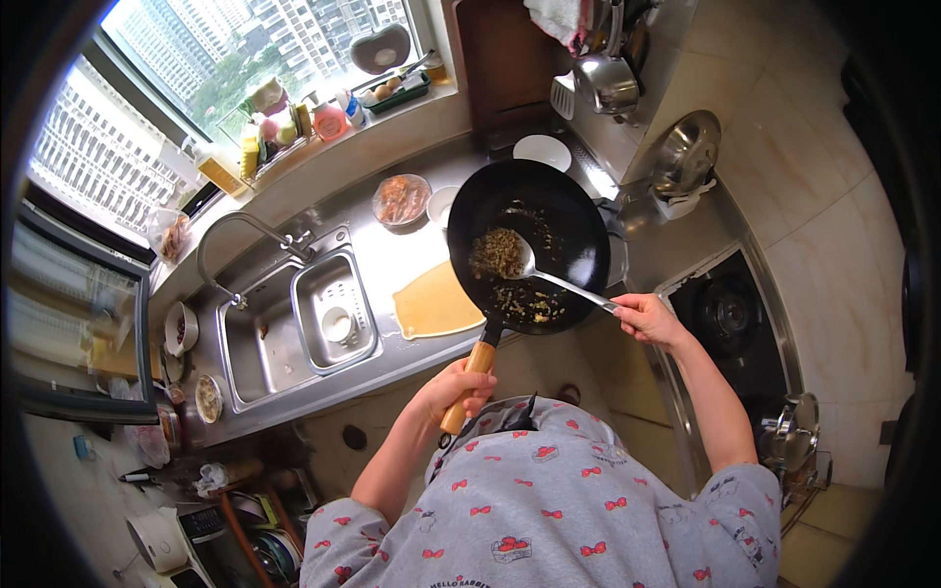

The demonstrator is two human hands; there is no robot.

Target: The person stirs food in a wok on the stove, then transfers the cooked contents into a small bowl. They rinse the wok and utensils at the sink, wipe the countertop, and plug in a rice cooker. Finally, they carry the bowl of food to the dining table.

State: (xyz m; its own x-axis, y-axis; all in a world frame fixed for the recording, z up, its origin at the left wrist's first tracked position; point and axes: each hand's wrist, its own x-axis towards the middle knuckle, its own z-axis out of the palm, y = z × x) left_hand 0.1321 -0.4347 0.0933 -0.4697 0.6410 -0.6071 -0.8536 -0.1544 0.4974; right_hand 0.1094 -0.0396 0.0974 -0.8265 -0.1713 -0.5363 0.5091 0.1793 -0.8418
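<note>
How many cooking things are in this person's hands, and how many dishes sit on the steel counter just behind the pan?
Black wok with wooden handle, in left hand: 1
Metal ladle, in right hand: 1
White plate: 1
Covered bowl of reddish food: 1
Small white bowl: 1
Total: 5

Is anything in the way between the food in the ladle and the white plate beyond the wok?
Nothing visible blocks it. The right hand holds the ladle with food over the wok, which the left hand holds by its wooden handle. The empty white plate sits just past the wok's far rim.
</note>
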